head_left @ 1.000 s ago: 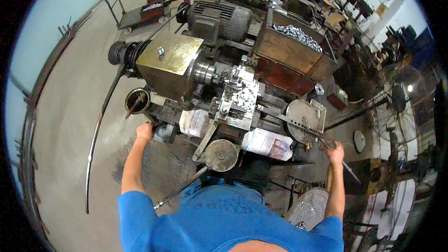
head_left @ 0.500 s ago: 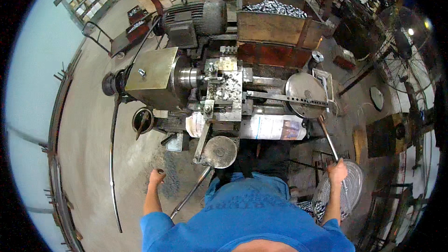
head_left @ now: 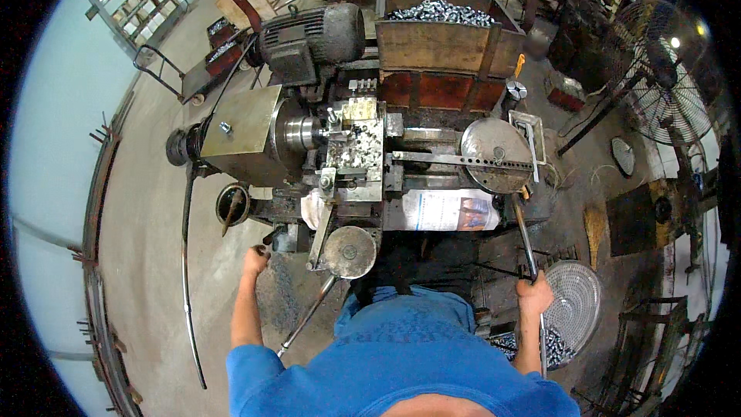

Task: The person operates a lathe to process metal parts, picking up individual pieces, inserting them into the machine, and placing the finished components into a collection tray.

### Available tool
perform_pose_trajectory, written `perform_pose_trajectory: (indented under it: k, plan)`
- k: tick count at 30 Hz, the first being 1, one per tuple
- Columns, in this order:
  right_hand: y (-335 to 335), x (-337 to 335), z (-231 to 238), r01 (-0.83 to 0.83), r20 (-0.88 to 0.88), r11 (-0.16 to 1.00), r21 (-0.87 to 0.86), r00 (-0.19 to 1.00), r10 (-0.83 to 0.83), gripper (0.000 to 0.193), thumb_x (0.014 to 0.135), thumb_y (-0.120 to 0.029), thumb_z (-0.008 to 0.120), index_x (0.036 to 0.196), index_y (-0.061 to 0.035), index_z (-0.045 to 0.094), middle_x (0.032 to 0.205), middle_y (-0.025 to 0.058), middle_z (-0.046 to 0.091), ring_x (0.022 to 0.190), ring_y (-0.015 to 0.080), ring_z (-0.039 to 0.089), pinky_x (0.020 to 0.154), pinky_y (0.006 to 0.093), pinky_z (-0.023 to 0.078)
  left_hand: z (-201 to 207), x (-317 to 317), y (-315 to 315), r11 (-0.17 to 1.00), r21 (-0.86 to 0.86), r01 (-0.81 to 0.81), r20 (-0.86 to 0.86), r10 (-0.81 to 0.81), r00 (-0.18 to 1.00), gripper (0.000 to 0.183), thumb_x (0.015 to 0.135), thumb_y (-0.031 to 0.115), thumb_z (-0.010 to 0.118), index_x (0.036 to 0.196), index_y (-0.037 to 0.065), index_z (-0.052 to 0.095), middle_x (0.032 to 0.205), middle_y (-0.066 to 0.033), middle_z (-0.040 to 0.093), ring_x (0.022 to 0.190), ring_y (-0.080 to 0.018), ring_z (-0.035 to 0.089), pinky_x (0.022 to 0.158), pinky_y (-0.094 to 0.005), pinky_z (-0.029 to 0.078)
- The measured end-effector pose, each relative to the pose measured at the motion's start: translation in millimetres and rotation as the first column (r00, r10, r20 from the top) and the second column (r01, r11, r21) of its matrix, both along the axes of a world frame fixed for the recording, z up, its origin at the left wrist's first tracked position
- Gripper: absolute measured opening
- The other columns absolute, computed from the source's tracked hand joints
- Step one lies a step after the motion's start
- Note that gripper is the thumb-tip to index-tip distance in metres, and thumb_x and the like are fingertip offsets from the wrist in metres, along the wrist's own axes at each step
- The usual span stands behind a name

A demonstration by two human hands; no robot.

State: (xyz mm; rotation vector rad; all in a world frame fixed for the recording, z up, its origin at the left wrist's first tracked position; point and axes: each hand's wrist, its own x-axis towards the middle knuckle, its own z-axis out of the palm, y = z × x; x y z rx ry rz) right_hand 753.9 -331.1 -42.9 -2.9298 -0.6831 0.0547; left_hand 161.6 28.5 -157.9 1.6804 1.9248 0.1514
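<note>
A lathe-like machine with a metal tool slide (head_left: 356, 150) stands before me. At the right, my right hand (head_left: 534, 293) is wrapped round a long steel lever (head_left: 526, 243) that slants down from a large round metal disc (head_left: 498, 156). My left hand (head_left: 256, 260) is stretched forward at the left, its fingers curled. Dark fingertips, or something small and dark in them, show there; I cannot make out which. It is nearest a small metal box (head_left: 291, 238) under the machine's front edge. A smaller disc (head_left: 350, 252) with a slanting rod (head_left: 309, 314) lies between my arms, untouched.
A crate (head_left: 432, 42) of shiny metal parts stands behind the machine, beside a motor (head_left: 312, 38). A round basket (head_left: 571, 305) with metal pieces sits by my right arm. At the left are a dark pot (head_left: 233, 205) and a thin upright rod (head_left: 186, 262). A fan (head_left: 664, 69) stands right.
My left hand has reached forward, closer to the small metal box. My right hand, still on the lever, has shifted slightly left. The whole view has also moved a little.
</note>
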Motion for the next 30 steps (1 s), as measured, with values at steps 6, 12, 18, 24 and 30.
perform_pose_trajectory:
  k: [6, 12, 18, 24, 30]
  plan:
    - [-8, 112, -31, -0.042, 0.244, 0.982, -0.185, 0.966, 0.087, 0.048, 0.063, -0.034, 0.066, 0.103, -0.0099, 0.056, 0.095, 0.0142, 0.06, 0.084, 0.0304, 0.058, 0.068, 0.0442, 0.047, 19, 20, 27, 0.962, 0.137, 0.236, -0.334, -0.18, 0.925, 0.046, 0.072, 0.029, 0.064, 0.111, 0.007, 0.056, 0.094, -0.0158, 0.063, 0.09, -0.0335, 0.059, 0.076, -0.0392, 0.048]
    - [68, 217, -11, 0.131, 0.331, 0.963, -0.235, 0.942, -0.047, 0.048, 0.067, -0.025, 0.06, 0.113, -0.0144, 0.055, 0.111, 0.0098, 0.054, 0.11, 0.0302, 0.045, 0.092, 0.0478, 0.034, -14, 49, 38, 0.953, 0.065, 0.297, -0.528, -0.22, 0.82, 0.043, 0.076, 0.045, 0.058, 0.091, 0.004, 0.059, 0.088, -0.0191, 0.062, 0.082, -0.033, 0.061, 0.071, -0.0426, 0.049]
    - [98, 226, -9, 0.094, 0.257, 0.96, -0.263, 0.966, -0.024, 0.051, 0.07, -0.022, 0.059, 0.119, -0.0118, 0.049, 0.117, 0.0138, 0.051, 0.116, 0.0299, 0.042, 0.1, 0.0497, 0.025, -75, 35, 31, 0.999, -0.005, 0.045, -0.37, -0.044, 0.928, 0.042, 0.077, 0.042, 0.056, 0.089, 0.002, 0.06, 0.084, -0.0203, 0.063, 0.08, -0.0361, 0.062, 0.073, -0.0452, 0.048]
    - [128, 186, 27, -0.323, 0.31, 0.945, -0.048, 0.895, 0.322, 0.054, 0.057, -0.021, 0.068, 0.108, -0.005, 0.057, 0.118, 0.0139, 0.052, 0.113, 0.0319, 0.043, 0.098, 0.0461, 0.031, -34, 33, 34, 0.962, -0.08, 0.259, -0.454, -0.267, 0.85, 0.043, 0.076, 0.044, 0.057, 0.094, 0.005, 0.059, 0.095, -0.0167, 0.063, 0.089, -0.0319, 0.06, 0.076, -0.0423, 0.048]
    - [281, -5, 124, -0.846, 0.427, 0.251, 0.471, 0.468, 0.774, 0.043, 0.052, -0.016, 0.067, 0.092, -0.0035, 0.063, 0.096, 0.0154, 0.06, 0.092, 0.0337, 0.055, 0.083, 0.0409, 0.044, -27, -51, 23, 0.966, 0.083, 0.245, -0.17, -0.228, 0.959, 0.048, 0.075, 0.042, 0.061, 0.103, 0.004, 0.059, 0.09, -0.0177, 0.063, 0.088, -0.0315, 0.061, 0.074, -0.0392, 0.048]
